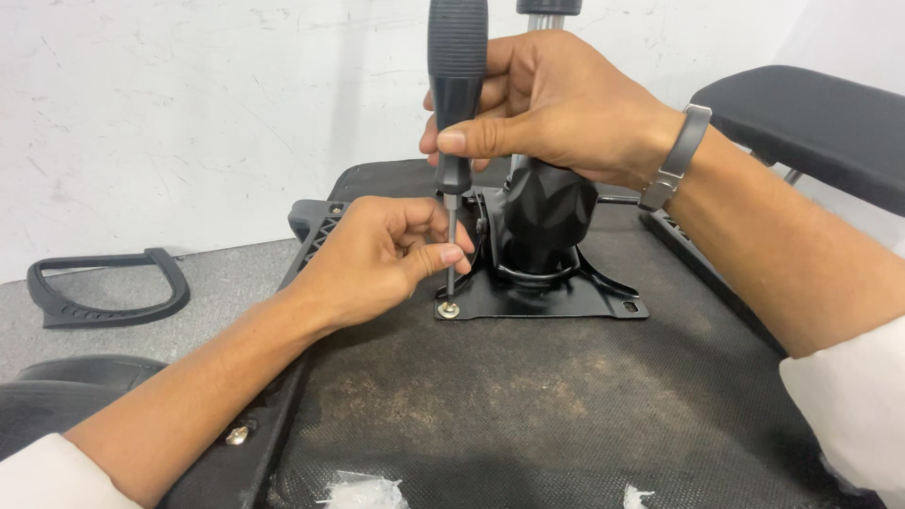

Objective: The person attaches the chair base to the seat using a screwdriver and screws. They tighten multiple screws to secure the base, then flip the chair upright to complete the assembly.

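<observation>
My right hand [547, 104] grips the black ribbed handle of a screwdriver [457, 85], held upright. My left hand [382, 254] pinches its thin metal shaft just above the tip. The tip rests in a silver screw with a washer [449, 308] at the near left corner of a black metal mounting plate [556, 300]. The plate lies on the dark fabric underside of an upturned chair seat [528, 396]. A black cylinder housing [550, 212] rises from the plate's middle, partly hidden behind my right hand. A metal watch band sits on my right wrist.
A loose black chair armrest loop [104, 287] lies on the grey floor at left. Another padded armrest [811, 123] juts out at upper right. A second screw [238, 435] shows on the seat's left frame. White plastic scraps [363, 492] lie at the near edge. A white wall stands behind.
</observation>
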